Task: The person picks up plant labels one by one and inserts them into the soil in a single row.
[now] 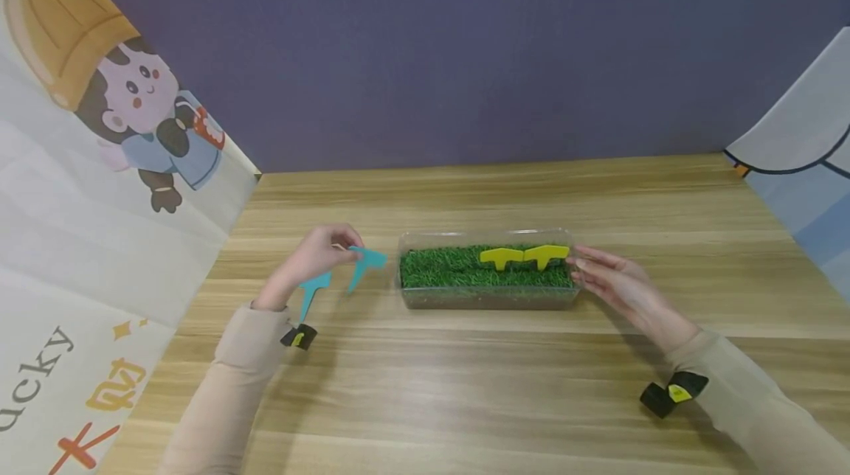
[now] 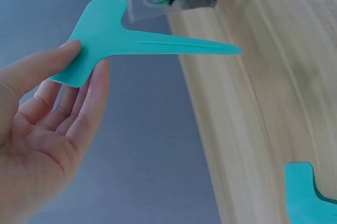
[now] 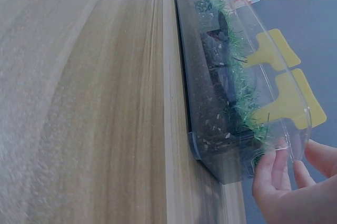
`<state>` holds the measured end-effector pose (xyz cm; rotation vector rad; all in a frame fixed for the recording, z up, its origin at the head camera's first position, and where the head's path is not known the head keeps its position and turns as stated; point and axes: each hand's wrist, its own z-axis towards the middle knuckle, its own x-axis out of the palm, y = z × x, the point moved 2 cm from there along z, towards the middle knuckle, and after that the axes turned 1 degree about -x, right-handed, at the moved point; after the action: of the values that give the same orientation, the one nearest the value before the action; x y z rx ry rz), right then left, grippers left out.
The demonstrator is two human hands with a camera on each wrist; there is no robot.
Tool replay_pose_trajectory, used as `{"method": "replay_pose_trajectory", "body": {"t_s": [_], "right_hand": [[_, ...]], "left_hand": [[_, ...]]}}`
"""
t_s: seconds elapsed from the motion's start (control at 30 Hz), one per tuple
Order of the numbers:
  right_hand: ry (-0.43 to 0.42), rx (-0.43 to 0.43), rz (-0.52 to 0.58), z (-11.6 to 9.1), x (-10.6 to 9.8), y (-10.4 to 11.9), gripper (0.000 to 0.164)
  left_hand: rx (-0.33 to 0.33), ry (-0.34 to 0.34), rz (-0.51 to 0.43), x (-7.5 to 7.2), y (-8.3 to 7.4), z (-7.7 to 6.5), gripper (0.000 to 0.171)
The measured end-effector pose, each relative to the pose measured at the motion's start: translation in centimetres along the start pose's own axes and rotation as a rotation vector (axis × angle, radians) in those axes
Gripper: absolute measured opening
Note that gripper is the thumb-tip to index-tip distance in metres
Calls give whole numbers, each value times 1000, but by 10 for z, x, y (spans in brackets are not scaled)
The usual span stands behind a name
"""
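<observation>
My left hand (image 1: 325, 252) pinches a teal T-shaped plant label (image 2: 100, 37) by its wide head, between thumb and fingers. The label's pointed stem hangs down left of a clear plastic planter box (image 1: 491, 300). A second teal label (image 1: 313, 290) lies on the table under the left wrist. Green artificial grass (image 1: 438, 265) over dark soil fills the box. Two yellow plant labels, one nearer the middle (image 1: 501, 257) and one further right (image 1: 546, 254), stand upright in the grass. My right hand (image 1: 627, 290) holds the box's right end with its fingertips.
The wooden table (image 1: 465, 386) reaches back to a dark blue wall (image 1: 465, 54). A white cloth with cartoon prints (image 1: 80, 239) hangs along the left side. Another printed panel (image 1: 810, 121) stands at the right. Black straps circle both wrists.
</observation>
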<state>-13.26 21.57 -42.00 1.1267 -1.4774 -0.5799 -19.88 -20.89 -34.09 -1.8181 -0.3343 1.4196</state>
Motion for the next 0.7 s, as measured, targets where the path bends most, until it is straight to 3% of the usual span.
{"method": "replay_pose_trajectory", "body": {"t_s": [0.7], "right_hand": [[-9,5,3,1,-1,0,24]], "left_hand": [[-4,-92,-162,-4,-37,-2,18]]}}
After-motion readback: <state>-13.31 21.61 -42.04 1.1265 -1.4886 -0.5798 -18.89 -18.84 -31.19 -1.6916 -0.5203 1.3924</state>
